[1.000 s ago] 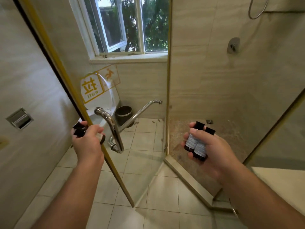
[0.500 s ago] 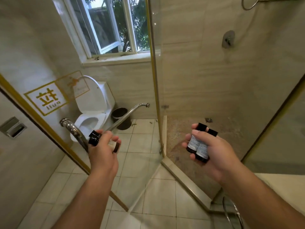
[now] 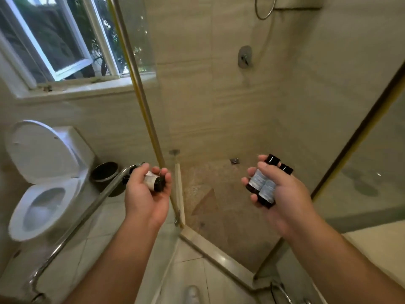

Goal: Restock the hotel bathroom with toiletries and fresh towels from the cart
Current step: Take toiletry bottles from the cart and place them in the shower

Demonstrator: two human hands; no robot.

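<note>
Head cam looks down into a tiled bathroom w/ a glass shower stall ahead. Left hand (image 3: 146, 194) is curled around small dark bottles (image 3: 154, 181), fingers wrapped over a white label; at least two black caps poke out on the thumb side, exact count unclear. Right hand (image 3: 278, 194) grips two bottles (image 3: 262, 187) side by side, dark w/ pale grey labels and black caps pointing up and away from the person; fingers close across the labels, thumb on the near side. Both hands are held up in mid-air, apart from each other, in front of the open shower entrance.

Glass door (image 3: 140, 88) w/ a gold edge strip stands swung open just behind the left hand; its chrome bar handle (image 3: 87, 216) runs diagonally down to the lower left. Toilet (image 3: 43, 183) sits at left w/ lid up, a dark round bin (image 3: 105, 174) beside it against the wall. Window (image 3: 65, 40) above is partly open, greenery outside. Shower floor (image 3: 219, 194) is pebbled and brownish, w/ a raised stone curb (image 3: 219, 257) at the threshold. Round chrome valve (image 3: 245, 57) is on the back wall, and a hose loop (image 3: 264, 9) hangs higher up. Right glass panel (image 3: 372, 161) borders the stall.
</note>
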